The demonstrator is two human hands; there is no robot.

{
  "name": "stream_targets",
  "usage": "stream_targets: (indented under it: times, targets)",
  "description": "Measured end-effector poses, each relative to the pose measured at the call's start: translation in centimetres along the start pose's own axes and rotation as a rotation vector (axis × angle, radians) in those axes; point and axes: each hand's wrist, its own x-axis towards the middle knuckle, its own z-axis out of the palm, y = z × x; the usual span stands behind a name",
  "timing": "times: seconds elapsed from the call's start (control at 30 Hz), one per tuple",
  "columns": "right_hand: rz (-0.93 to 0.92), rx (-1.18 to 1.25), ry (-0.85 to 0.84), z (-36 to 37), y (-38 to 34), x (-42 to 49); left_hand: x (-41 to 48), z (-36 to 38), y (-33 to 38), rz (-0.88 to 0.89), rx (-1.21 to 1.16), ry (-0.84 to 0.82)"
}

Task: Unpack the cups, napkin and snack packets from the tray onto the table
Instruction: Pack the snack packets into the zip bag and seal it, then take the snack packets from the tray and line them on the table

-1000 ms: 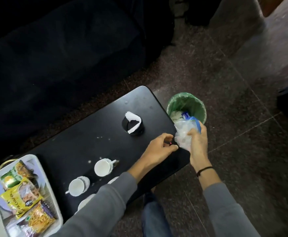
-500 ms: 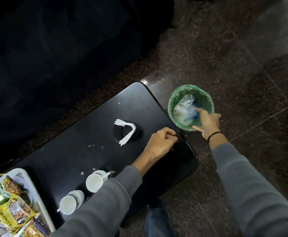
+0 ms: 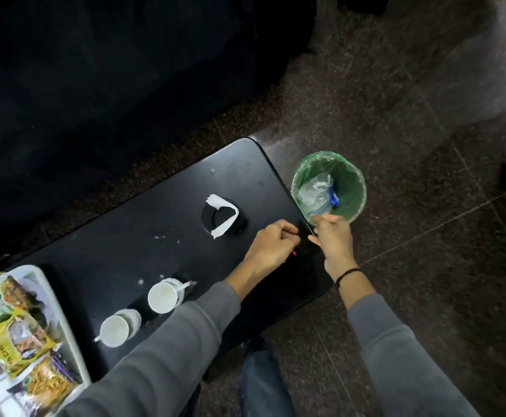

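Two cups (image 3: 164,295) lie on the table (image 3: 125,236) and a napkin (image 3: 221,215) rests over a black holder. The packets (image 3: 14,335) remain in the tray (image 3: 62,320). The left hand (image 3: 271,246) pinches something small and red; the right hand (image 3: 334,236) is half-curled and empty by the bin (image 3: 357,188).

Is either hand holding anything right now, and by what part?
The left hand pinches something small and red; too tiny to identify. The right hand looks empty.

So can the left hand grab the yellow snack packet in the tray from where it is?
Probably not without moving. The left hand is curled near the table's far end, and the yellow snack packet lies in the tray at the opposite end. Nothing blocks it; two cups lie between.
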Motion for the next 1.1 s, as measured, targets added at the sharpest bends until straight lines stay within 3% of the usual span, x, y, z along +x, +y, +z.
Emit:
stream_targets:
  times: [0.47, 1.1]
  targets:
    - [-0.115, -0.203, -0.312, 6.1, 2.7, -15.8, -10.3, -8.1, -10.2, 0.008, -0.205, 0.194]
    - [-0.310, -0.560, -0.698, 28.6, 12.5, -34.6, -23.3, -25.7, -31.9, -0.072, -0.456, 0.536]
